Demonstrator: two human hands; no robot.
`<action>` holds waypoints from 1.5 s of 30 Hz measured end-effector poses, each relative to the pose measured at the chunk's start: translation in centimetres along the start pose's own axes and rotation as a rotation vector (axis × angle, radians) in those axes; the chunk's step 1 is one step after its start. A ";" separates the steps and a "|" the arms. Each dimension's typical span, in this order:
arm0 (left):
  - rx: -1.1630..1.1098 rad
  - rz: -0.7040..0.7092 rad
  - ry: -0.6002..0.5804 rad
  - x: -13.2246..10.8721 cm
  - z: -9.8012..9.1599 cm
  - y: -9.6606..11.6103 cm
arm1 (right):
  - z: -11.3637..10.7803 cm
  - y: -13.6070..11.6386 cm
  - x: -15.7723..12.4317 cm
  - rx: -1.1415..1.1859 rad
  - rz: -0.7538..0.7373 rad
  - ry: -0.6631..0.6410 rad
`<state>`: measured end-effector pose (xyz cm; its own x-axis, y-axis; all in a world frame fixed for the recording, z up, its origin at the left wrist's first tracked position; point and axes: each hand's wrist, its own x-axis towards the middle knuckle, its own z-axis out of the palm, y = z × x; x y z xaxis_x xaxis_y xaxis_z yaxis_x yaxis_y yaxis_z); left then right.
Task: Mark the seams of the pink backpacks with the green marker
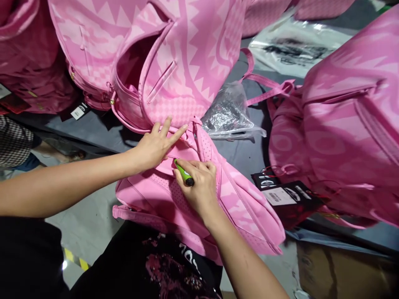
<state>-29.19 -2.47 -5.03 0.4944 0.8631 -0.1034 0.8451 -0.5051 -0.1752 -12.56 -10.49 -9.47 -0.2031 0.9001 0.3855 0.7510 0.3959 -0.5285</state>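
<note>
A pink backpack (252, 207) lies on its side in front of me, its dotted strap and back panel showing. My right hand (199, 185) is closed on a green tool with a black end (184, 172), its tip at the pink fabric. Just to the left, my left hand (156, 145) lies with spread fingers on the same backpack, holding nothing. Beyond my hands, a larger pink backpack (199, 54) with a jagged pattern stands with its front pocket gaping open.
More pink backpacks stand at the right (349, 137) and far left (31, 62). Black tags (289, 197) hang at the right. Clear plastic bags (230, 110) lie on the dark table (102, 133). Part of another person (15, 143) shows at the left edge.
</note>
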 end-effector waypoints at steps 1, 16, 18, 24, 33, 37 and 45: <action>-0.003 0.018 -0.010 0.1 0.0 -0.1 | 0.0 0.1 0.0 -0.002 0.002 0.009; -0.152 0.037 -0.056 -0.2 0.2 -1.5 | 1.1 -1.0 0.5 0.023 0.062 -0.078; -0.183 0.036 -0.018 -0.7 0.7 -1.6 | 1.3 -1.1 0.5 0.054 0.054 -0.074; -0.229 -0.048 0.017 -1.6 1.3 -1.7 | 1.6 -1.0 0.9 0.107 0.052 -0.061; -0.238 0.043 -0.017 -0.5 1.2 -2.4 | 1.9 -1.5 1.3 0.144 0.057 -0.057; -0.265 0.074 -0.044 -0.6 1.0 -3.0 | 1.0 -1.6 0.9 0.113 0.066 -0.049; -0.297 0.089 -0.026 -0.1 1.6 -3.2 | 1.8 -1.9 1.3 0.122 0.076 -0.049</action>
<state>-32.27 -0.93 -6.07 0.5672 0.8131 -0.1308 0.8229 -0.5533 0.1290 -15.35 -9.76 -9.34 -0.1813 0.9347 0.3057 0.6836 0.3432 -0.6441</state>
